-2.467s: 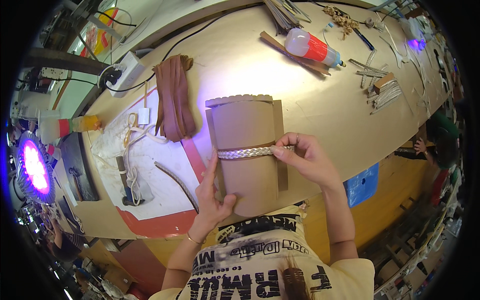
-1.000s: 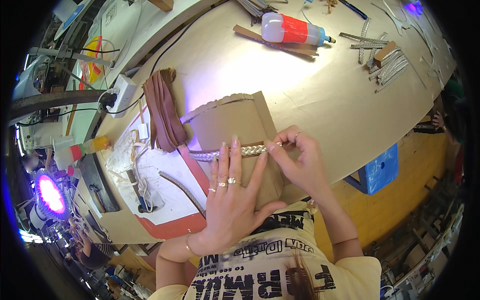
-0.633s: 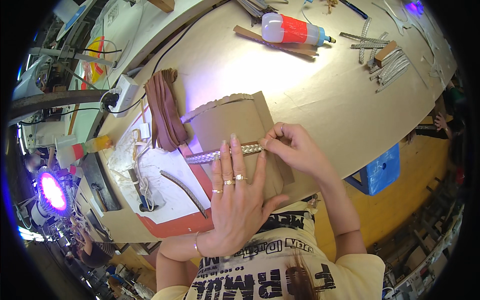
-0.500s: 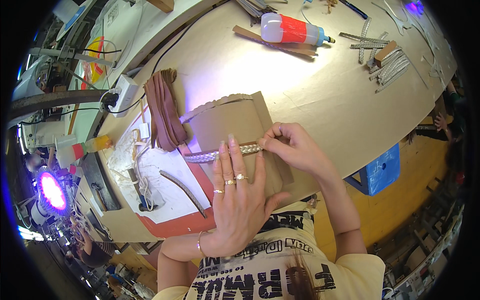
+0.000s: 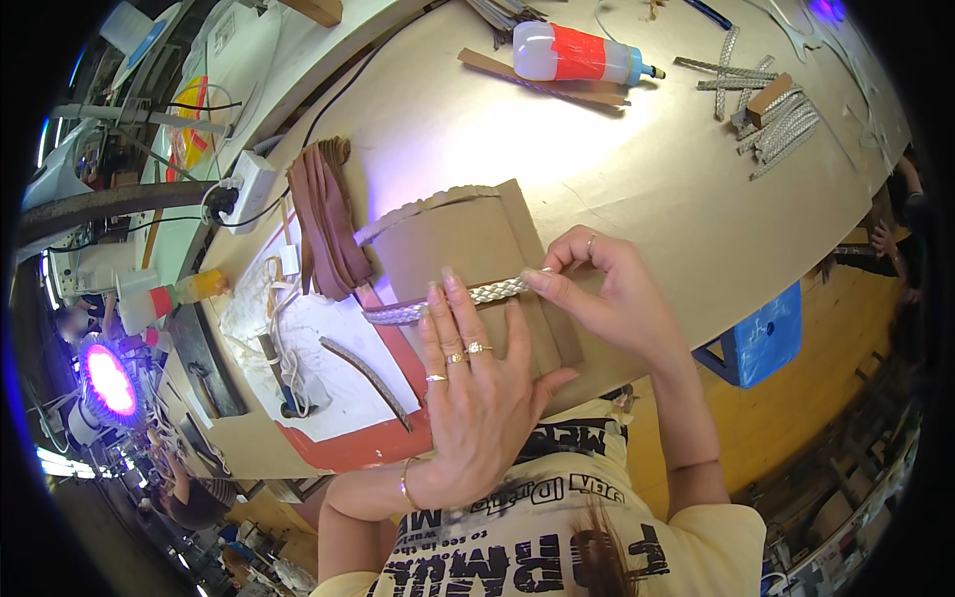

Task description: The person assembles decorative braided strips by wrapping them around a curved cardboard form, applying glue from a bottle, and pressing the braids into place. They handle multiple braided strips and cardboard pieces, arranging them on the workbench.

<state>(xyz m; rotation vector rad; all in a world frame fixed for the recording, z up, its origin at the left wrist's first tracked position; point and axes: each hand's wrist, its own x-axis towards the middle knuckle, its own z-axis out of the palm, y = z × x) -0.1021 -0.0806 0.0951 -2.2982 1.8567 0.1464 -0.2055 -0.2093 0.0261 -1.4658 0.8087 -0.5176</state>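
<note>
Silvery braided strip (image 5: 494, 292) lies across a tan scallop-topped panel (image 5: 448, 234) on the gold-toned bench (image 5: 686, 199).
Left hand (image 5: 475, 398) rests spread over strip and panel; right hand (image 5: 615, 294) pinches the strip's right end.

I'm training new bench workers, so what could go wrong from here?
The silvery braided strip might slide askew on the tan, flat panel: the right hand has only a thumb-and-finger grip near one end, though the left hand lies spread across it. The strip's other end is close to the bundle of long brown strips and could catch on it. The translucent squeeze bottle with the red band lies on its side, so it might leak.
</note>
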